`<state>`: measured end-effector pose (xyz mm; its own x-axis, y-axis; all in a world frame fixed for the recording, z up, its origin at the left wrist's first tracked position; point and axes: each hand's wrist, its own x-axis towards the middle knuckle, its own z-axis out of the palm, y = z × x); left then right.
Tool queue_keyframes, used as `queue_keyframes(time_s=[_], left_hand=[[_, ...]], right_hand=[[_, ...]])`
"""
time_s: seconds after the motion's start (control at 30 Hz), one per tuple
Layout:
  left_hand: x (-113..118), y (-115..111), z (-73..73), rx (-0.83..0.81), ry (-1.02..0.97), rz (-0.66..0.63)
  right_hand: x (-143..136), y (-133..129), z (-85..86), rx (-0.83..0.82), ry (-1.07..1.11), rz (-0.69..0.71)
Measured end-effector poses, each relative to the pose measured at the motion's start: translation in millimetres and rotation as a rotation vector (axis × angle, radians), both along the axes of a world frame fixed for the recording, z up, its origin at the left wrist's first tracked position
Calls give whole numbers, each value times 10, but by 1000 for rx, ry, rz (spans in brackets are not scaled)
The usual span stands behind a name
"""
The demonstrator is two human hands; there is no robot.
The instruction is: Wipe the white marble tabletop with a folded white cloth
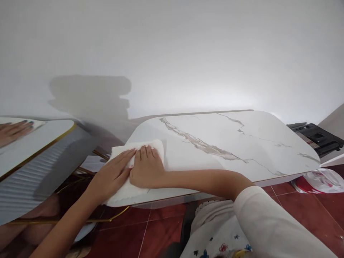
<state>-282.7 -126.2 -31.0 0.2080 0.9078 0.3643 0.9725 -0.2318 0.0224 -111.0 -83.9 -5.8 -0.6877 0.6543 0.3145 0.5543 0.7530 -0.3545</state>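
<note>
My left hand (113,179) lies flat on a folded white cloth (127,191), fingers stretched toward its far edge. Beside it and partly touching it, my right hand (147,166) presses down on the same cloth with its fingers straight and flat. Whether the cloth is fabric or thick paper cannot be told. It rests on the left end of a white marble-patterned tabletop (258,139) with rounded corners and grey-brown veins. Part of the cloth is hidden beneath both hands.
At the left, another person's hand (16,132) lies on a second white table (63,124) with a gold edge and ribbed side. A white wall (188,53) stands behind. To the right are a black plastic item (319,136) and a red-and-clear bag (319,182) above red floor tiles (303,211).
</note>
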Motion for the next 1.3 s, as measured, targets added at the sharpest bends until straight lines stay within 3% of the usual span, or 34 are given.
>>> queue_keyframes(time_s=[0.3,0.53,0.67,0.83,1.03,1.3], left_hand=[[281,-446,-26,34,49,49],[352,-353,27,-9,50,126],[341,-87,96,-52,12,170],[225,429,154,-71,-29,185],[-6,1093,109,-42,-32,172],[-143,1765,112,-1,-95,101]], right_hand=[[276,-284,42,-24,-24,115],[287,-168,37,12,-38,146],[177,73,37,19,-52,133],[-43,559,-3,33,-48,96],[-276,1174,-29,53,-38,62],[-438,1797,-52,35,-50,18]])
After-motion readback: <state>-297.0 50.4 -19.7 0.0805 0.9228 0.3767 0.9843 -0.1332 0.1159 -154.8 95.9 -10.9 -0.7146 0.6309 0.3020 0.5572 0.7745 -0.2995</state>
